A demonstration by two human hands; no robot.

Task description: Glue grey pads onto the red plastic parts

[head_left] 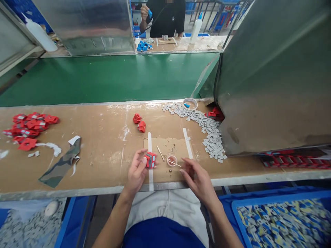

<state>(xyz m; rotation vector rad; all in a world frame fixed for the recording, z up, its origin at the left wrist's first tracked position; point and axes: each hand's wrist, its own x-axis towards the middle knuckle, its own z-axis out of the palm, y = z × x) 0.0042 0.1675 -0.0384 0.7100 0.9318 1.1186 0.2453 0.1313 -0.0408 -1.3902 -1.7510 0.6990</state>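
My left hand (137, 168) is closed on a red plastic toy part (150, 160) with grey and light blue patches, like a small vehicle cab. It is held just above the table near a strip of white tape. My right hand (196, 175) is beside a small round cup (172, 161), thumb and fingers apart. A thin white stick (177, 164) leans out of the cup, its end close to my right fingertips. Left of the cup, another whitish stick (160, 153) lies on the cardboard sheet (168, 144). Two red parts (141, 126) sit farther back.
Small grey pieces (212, 134) are spread at right, with a tape roll (190, 104) behind. A metal panel (274, 86) stands at right. Red parts (31, 125) pile up at left, near a camouflage cloth (62, 163). Beyond the green belt (116, 75) sits another person (167, 17).
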